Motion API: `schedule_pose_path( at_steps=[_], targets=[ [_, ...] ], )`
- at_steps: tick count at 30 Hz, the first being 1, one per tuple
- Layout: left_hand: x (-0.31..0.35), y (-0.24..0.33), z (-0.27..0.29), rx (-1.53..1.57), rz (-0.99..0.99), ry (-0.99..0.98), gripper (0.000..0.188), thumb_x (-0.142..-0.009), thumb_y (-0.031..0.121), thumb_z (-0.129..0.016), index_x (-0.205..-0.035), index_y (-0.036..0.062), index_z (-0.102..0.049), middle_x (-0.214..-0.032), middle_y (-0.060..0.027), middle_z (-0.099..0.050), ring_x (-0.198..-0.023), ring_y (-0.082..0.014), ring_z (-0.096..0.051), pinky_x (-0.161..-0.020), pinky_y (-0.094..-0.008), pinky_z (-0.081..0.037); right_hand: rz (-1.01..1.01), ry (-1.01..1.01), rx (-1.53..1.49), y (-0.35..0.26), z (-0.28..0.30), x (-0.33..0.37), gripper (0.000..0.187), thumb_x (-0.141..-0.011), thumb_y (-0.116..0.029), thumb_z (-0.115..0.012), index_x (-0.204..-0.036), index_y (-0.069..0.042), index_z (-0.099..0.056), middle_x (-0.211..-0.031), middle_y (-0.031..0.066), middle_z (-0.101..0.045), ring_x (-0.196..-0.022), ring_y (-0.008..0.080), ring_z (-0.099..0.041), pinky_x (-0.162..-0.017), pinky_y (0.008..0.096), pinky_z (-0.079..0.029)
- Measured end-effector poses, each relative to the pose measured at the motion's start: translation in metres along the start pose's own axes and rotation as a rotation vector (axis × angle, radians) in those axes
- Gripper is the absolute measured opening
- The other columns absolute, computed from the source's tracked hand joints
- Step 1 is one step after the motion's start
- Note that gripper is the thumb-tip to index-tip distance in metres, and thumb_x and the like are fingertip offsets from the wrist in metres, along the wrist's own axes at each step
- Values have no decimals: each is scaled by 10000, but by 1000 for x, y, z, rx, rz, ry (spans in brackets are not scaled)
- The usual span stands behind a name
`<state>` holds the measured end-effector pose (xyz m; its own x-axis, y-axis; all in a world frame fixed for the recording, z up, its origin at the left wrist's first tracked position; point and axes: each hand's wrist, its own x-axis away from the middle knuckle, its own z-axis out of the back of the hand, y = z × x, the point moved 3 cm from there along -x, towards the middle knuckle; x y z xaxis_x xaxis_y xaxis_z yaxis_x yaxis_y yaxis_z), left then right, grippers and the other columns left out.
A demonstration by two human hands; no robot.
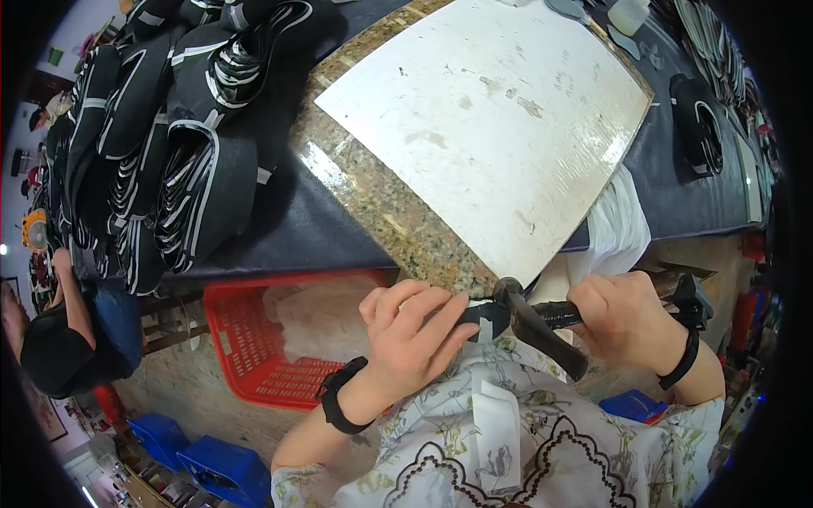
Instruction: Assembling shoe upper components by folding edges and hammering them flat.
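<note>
My right hand point(625, 315) is closed round the black-wrapped handle of a hammer point(546, 334). The hammer's dark metal head sits just off the near corner of a stone slab point(373, 199), over a small black piece with a pale edge point(489, 320). My left hand point(408, 334) grips that black piece at the slab's corner, its fingers bent over it. How far the piece runs under the fingers is hidden. A white board point(483, 118) with scuffs and stains lies on the slab.
Stacks of black pieces with white edging point(203, 169) fill the table's left side. A smaller black bundle point(699, 127) lies at right. Below the table stands a red basket point(246, 339) with clear plastic inside. Blue stools point(224, 470) and another person point(76, 339) are at left.
</note>
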<state>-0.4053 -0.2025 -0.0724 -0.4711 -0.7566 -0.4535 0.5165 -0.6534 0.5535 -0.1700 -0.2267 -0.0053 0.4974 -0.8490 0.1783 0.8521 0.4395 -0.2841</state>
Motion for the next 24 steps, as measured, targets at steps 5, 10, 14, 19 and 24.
schedule_pose_path(
  at_steps=[5,10,14,19,24],
  targets=[
    [5,5,0,-208,-238,23,290,-682,244,-783,-928,111,-707,-911,10,-609,-892,-198,-544,-808,-367,-338,-1,-1,-34,1,2,-3,295,-735,-230,-731,-827,-82,-493,-700,56,-506,-537,253,-562,-441,365,-425],
    [3,7,1,-269,-257,8,229,-738,242,-755,-911,102,-702,-915,10,-610,-890,-196,-544,-798,-363,-334,-10,17,-92,-3,10,-11,293,-747,-238,-734,-830,-86,-498,-699,60,-530,-555,265,-568,-450,366,-425],
    [4,7,2,-240,-236,-14,265,-738,230,-767,-949,91,-688,-931,-11,-613,-890,-208,-550,-799,-365,-340,23,-42,-124,-10,7,-15,273,-744,-222,-728,-859,-89,-519,-693,52,-535,-573,270,-579,-442,370,-414],
    [9,-10,7,66,45,47,417,-656,176,-820,-1023,67,-655,-939,-41,-607,-884,-244,-554,-809,-363,-353,-18,-97,-118,-8,4,-16,274,-748,-221,-729,-872,-89,-523,-690,61,-549,-565,274,-585,-443,367,-418],
    [-1,-15,12,127,17,-31,351,-636,117,-817,-948,75,-663,-843,-24,-583,-866,-236,-549,-791,-354,-361,-6,-96,-136,-8,6,-17,300,-757,-257,-739,-872,-86,-521,-693,69,-557,-554,276,-583,-446,368,-419]
  ],
)
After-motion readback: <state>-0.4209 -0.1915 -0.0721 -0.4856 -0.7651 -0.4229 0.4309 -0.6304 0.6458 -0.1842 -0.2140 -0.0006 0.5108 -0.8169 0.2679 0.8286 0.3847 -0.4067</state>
